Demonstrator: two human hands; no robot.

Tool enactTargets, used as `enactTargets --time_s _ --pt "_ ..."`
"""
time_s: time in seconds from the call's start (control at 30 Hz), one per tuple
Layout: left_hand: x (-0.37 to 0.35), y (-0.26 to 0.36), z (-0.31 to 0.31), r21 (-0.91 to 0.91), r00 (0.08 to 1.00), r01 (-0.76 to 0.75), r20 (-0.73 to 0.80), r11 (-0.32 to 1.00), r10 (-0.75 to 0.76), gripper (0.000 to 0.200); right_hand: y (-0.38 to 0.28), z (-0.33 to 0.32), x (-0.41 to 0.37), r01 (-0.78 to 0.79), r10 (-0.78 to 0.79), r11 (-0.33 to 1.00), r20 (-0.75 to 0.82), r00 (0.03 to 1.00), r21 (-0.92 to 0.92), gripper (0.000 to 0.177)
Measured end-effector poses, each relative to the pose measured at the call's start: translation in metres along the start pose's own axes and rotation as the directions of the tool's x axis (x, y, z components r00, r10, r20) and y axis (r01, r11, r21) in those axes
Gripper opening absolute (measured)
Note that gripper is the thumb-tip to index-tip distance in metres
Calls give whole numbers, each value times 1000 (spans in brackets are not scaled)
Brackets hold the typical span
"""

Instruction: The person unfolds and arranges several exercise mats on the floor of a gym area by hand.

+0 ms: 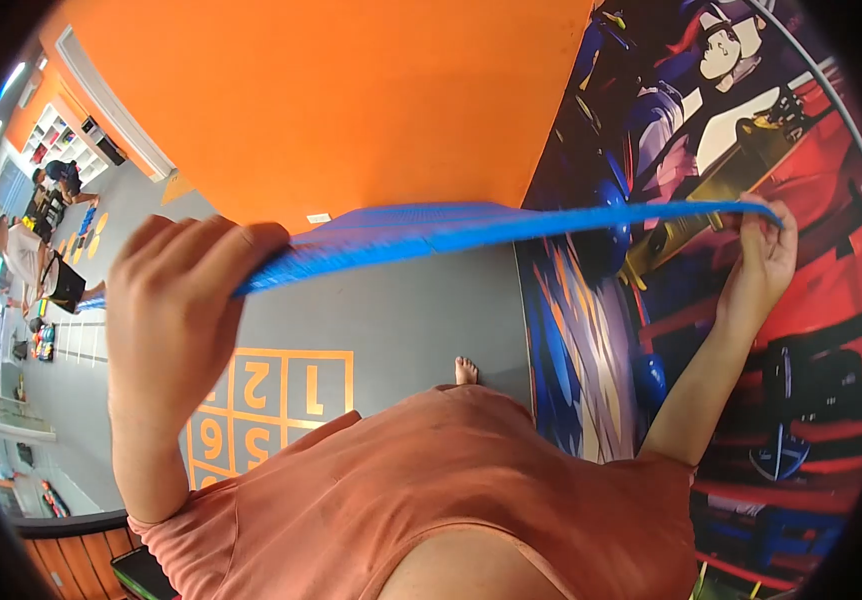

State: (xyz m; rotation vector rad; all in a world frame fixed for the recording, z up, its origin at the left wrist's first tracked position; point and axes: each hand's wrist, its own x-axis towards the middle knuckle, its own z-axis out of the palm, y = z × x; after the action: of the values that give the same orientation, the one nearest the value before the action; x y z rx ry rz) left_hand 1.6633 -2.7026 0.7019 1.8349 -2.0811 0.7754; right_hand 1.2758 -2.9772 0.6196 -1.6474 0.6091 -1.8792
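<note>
A wide blue sheet with a dotted texture, like a thin mat (pixel 451 236), is held up in front of my chest with its near edge stretched between my hands. My left hand (pixel 176 265) is closed in a fist around that edge, slightly blurred, and a bit of blue shows past its outer side. On the other side, my right hand (pixel 769 245) pinches a corner between thumb and fingers, higher and farther out. The sheet's far part falls away from me, mostly hidden behind the edge.
An orange wall (pixel 351 100) stands ahead, and a mural wall (pixel 601 340) is close on my right. Orange number squares (pixel 281 390) mark the grey floor (pixel 421 320). Far left are several people, one a person in a white shirt (pixel 26 250), and a white shelf (pixel 51 135).
</note>
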Motion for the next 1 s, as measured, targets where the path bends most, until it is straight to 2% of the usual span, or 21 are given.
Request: enactTargets --time_s 0.2,0.23,0.27,0.37,0.4,0.47,0.53,0.6,0.73,0.8,0.97,1.0 --pt "-95 10 -9 -57 998 -53 19 997 54 23 -54 -37 -119 -113 113 987 -8 994 -112 24" --pt "-110 15 -14 -91 997 -32 68 995 38 25 -67 -40 -135 -153 153 980 -12 988 -131 24" --pt "-122 18 -18 -119 994 -13 110 993 26 27 -77 -45 -149 -144 144 980 -9 990 -136 24" --pt "-162 32 -23 -149 993 -55 98 987 70 24 -100 -66 -191 -261 267 960 49 963 -97 21" --pt "-176 39 -23 -167 990 -59 116 984 79 24 -108 -71 -204 -253 259 963 46 965 -97 21" --pt "-204 54 -18 -149 992 -67 95 987 82 21 -120 -82 -228 -378 385 918 40 922 -121 20" --pt "-232 72 -17 -162 992 -50 104 986 68 21 -129 -90 -253 -412 419 906 60 906 -96 22" --pt "-260 95 -16 -147 994 -28 103 989 43 20 -137 -101 -278 -409 426 893 56 903 -189 23" --pt "-323 147 -2 -180 986 85 158 980 -56 21 -142 -136 -328 -508 528 844 97 844 -173 23" --pt "-353 176 0 -193 963 195 223 962 -150 22 -147 -155 -351 -574 595 802 126 794 -166 23" --pt "-424 252 19 -206 938 307 227 929 -260 22 -149 -206 -436 -710 706 705 105 701 -3 24" --pt "-439 270 25 -196 935 312 235 930 -264 22 -153 -214 -457 -770 757 633 143 637 78 25"
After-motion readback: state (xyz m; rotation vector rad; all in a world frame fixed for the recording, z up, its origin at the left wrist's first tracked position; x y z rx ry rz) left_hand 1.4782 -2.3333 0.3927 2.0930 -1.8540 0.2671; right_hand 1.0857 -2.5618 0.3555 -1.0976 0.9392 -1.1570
